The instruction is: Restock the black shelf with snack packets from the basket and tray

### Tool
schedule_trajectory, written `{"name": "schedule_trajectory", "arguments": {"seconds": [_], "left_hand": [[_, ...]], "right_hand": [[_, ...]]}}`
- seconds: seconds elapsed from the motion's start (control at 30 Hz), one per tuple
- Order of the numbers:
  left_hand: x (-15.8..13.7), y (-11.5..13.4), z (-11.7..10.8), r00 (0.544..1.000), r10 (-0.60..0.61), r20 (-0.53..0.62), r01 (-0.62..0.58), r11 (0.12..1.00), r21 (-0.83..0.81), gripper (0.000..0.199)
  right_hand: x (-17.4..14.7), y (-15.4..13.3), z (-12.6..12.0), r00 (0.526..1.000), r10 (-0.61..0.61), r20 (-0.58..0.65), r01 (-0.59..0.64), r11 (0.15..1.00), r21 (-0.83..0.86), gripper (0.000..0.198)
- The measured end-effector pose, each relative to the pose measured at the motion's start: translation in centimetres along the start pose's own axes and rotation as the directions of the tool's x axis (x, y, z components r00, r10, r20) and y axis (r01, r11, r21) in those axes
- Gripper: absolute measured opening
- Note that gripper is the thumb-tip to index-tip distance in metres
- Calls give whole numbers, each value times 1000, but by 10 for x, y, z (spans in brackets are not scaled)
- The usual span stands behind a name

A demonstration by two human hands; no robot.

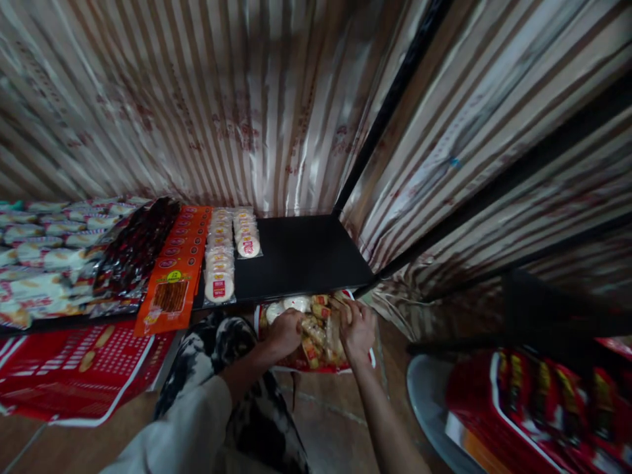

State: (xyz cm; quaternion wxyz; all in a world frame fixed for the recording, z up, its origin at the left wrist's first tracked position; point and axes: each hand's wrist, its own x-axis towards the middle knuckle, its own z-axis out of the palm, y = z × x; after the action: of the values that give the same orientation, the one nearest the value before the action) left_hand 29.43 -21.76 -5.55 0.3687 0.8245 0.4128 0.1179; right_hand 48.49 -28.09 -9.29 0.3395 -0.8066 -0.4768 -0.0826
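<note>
Below the shelf edge sits a red bag with white trim [336, 370], holding several clear plastic snack packets [312, 349] with yellow and red labels, and some white round items [296, 303]. My left hand [285, 334] is closed, its fingers pinched at the left edge of a packet over the bag. On the other side, my right hand [359, 332] has its fingers curled over the packet's right edge. The light is dim, so the exact grip of both hands is partly hidden.
A black shelf [306, 253] carries rows of white round wafers [220, 263], orange snack packs [172, 276], dark packets [138, 247] and white-wrapped snacks [44, 263]. Black rack posts [385, 125] rise at right. Red bags [74, 368] flank me, one beside a grey basin [427, 401].
</note>
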Motion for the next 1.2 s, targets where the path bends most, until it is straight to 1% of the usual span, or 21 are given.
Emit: {"name": "schedule_trajectory", "arguments": {"seconds": [0.07,0.13,0.2,0.27,0.4,0.47,0.57,0.67,0.73,0.77,0.8,0.87,0.9,0.93,1.0,1.03,1.07,1.13,1.17,1.2], "left_hand": [[-2,5,6,1000,12,14,-12,1000,6,33],[-5,8,10,1000,14,25,-14,1000,10,33],[-7,11,13,999,9,31,-9,1000,1,33],[-8,12,15,1000,0,28,1,1000,-21,33],[-6,13,17,999,-42,14,42,998,-37,33],[-6,14,18,998,-60,28,60,998,-28,33],[-6,14,21,997,-68,38,70,997,-37,34],[-8,13,25,995,-95,29,97,991,-93,33],[-8,11,26,991,-133,22,134,972,-193,29],[-8,11,26,984,-177,30,178,941,-289,26],[-8,11,26,970,-237,53,238,884,-402,22],[-7,12,26,926,-355,133,360,715,-600,15],[-6,13,26,901,-396,176,407,634,-658,14],[-6,14,25,884,-420,205,436,580,-688,16],[-5,16,24,864,-438,246,462,501,-732,22],[-5,17,24,851,-445,279,476,430,-767,24],[-5,18,23,836,-445,320,489,341,-803,26],[-6,19,22,820,-425,383,488,170,-856,25],[-7,20,21,820,-425,384,470,116,-875,21],[-8,20,21,823,-434,366,446,96,-890,17]], "right_hand": [[7,14,-4,998,5,56,-1,996,-87,35],[12,20,-6,990,8,143,11,991,-135,33],[14,20,-8,976,7,220,27,988,-153,31],[14,16,-11,966,6,259,39,985,-168,31],[8,8,-19,958,48,282,18,973,-228,30],[4,9,-21,947,64,316,9,974,-225,27],[1,14,-19,934,55,354,18,980,-199,26],[1,18,-16,940,47,337,27,977,-212,27],[1,17,-17,949,17,314,53,976,-213,28],[0,15,-18,953,-6,304,71,976,-205,28],[-2,13,-20,956,-27,292,86,978,-192,28],[-7,7,-24,962,-64,267,106,983,-148,28],[-11,3,-26,964,-83,253,115,987,-113,29],[-15,-1,-28,965,-104,240,125,990,-71,30],[-25,-9,-31,963,-157,220,154,988,31,30],[-30,-14,-33,959,-188,213,174,981,85,30],[-35,-19,-34,955,-218,202,193,972,134,29],[-46,-29,-35,952,-255,171,217,952,216,26],[-51,-33,-36,952,-266,152,224,942,250,25],[-56,-37,-36,953,-272,133,228,933,280,24]]}}
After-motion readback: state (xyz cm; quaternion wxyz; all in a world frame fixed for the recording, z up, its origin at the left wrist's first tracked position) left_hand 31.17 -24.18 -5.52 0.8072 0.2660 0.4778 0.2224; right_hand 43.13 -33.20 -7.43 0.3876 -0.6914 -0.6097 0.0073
